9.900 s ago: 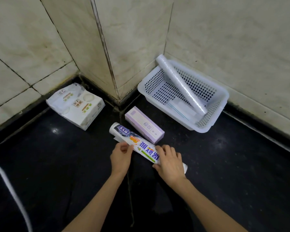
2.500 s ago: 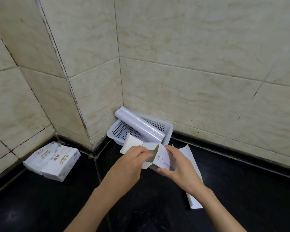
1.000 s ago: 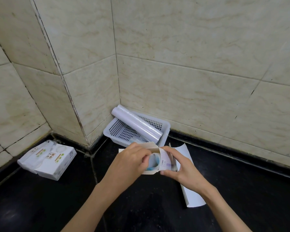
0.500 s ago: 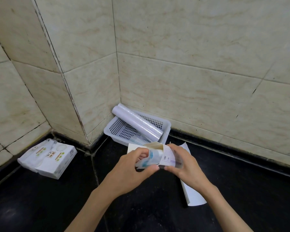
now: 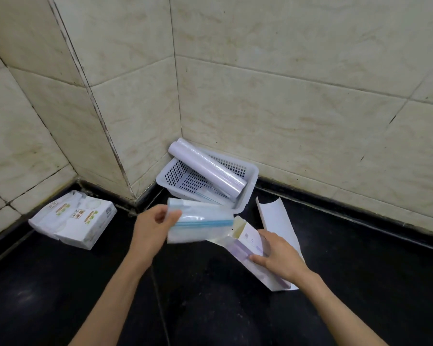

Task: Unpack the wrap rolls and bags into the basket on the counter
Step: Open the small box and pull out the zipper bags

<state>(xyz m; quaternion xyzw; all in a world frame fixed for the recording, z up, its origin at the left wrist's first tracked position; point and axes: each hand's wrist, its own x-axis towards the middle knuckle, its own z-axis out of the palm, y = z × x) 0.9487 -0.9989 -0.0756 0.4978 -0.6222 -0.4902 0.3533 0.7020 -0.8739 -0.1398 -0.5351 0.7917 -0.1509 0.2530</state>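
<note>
**A:** Going left to right, what do I have?

**B:** At the counter's (image 5: 48, 290) left back edge lies a tissue pack (image 5: 73, 222), not part of this job. Then my left hand (image 5: 151, 227): thumb and curled fingers pinch the left end of the stack of zip bags (image 5: 198, 224), held above the counter with its blue zip line running left to right.

**A:** And the basket?

**B:** The basket (image 5: 248, 196) sits in the back corner, just beyond the bags and slightly right. A wrap roll (image 5: 206, 169) already lies in it slantwise, one end propped on the far-left rim.

**A:** My right hand?

**B:** My right hand (image 5: 276, 257) presses the opened box (image 5: 250, 248) down on the counter, fingers curled around its side; a loose paper sleeve (image 5: 278, 221) lies under and behind it.

**A:** So the next move?

**B:** I judge the left hand is nearer: carry the bags forward over the near rim, keeping the long axis along the basket, beside the roll.
</note>
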